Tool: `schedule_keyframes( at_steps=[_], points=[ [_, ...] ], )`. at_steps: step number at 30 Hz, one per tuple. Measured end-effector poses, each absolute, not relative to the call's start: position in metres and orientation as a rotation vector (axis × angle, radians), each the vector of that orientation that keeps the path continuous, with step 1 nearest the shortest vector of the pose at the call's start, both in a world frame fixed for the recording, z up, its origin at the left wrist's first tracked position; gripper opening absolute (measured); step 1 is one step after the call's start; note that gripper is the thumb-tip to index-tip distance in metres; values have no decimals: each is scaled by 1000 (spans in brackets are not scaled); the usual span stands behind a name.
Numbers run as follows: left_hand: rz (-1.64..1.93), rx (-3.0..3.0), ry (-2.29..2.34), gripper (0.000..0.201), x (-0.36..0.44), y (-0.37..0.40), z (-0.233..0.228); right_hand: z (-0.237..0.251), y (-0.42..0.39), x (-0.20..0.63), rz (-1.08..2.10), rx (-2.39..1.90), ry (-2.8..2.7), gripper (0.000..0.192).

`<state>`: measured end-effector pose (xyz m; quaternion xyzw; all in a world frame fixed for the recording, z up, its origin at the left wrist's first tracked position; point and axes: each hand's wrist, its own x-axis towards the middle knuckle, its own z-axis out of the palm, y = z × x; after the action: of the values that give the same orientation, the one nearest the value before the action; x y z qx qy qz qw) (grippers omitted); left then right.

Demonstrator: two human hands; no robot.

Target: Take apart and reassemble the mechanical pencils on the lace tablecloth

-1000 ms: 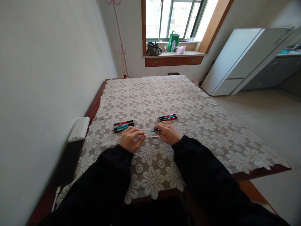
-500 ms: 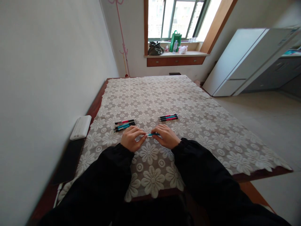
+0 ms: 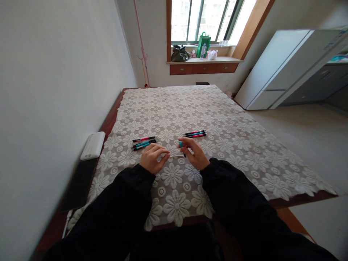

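Note:
My left hand point(image 3: 152, 158) pinches one end of a thin white pen refill point(image 3: 176, 156) just above the lace tablecloth point(image 3: 174, 203). My right hand point(image 3: 193, 153) holds a teal pen part point(image 3: 181, 144) between thumb and fingers, and its fingertips meet the refill's other end. A group of three pens point(image 3: 144, 142), red, black and teal, lies just beyond my left hand. Another three pens point(image 3: 195, 133) lie just beyond my right hand. Both sleeves are black.
A white flat box point(image 3: 92, 145) rests at the table's left edge by the wall, with a dark slab point(image 3: 78, 184) nearer me. A white cabinet point(image 3: 277, 69) leans at the right. Bags and a bottle stand on the window sill point(image 3: 202, 60).
Half a second ago the teal piece and the refill were joined between both hands. Now my right hand has lifted the teal part away, and the bare white refill shows between the hands.

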<state>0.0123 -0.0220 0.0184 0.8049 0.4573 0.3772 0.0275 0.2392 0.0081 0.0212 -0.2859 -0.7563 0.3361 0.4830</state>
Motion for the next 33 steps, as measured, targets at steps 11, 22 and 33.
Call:
schedule_keyframes(
  at_steps=[11, 22, 33],
  points=[
    [827, 2503, 1588, 21, 8, -20, 14, 22, 13, 241, 889, -692, -1541, 20],
    [790, 2490, 1583, 11, 7, -18, 13, 21, 13, 239, 935, -680, -1519, 23],
    [852, 2580, 1528, 9, 7, -15, 10, 21, 18, 242, 517, -903, -1934, 16]
  ],
)
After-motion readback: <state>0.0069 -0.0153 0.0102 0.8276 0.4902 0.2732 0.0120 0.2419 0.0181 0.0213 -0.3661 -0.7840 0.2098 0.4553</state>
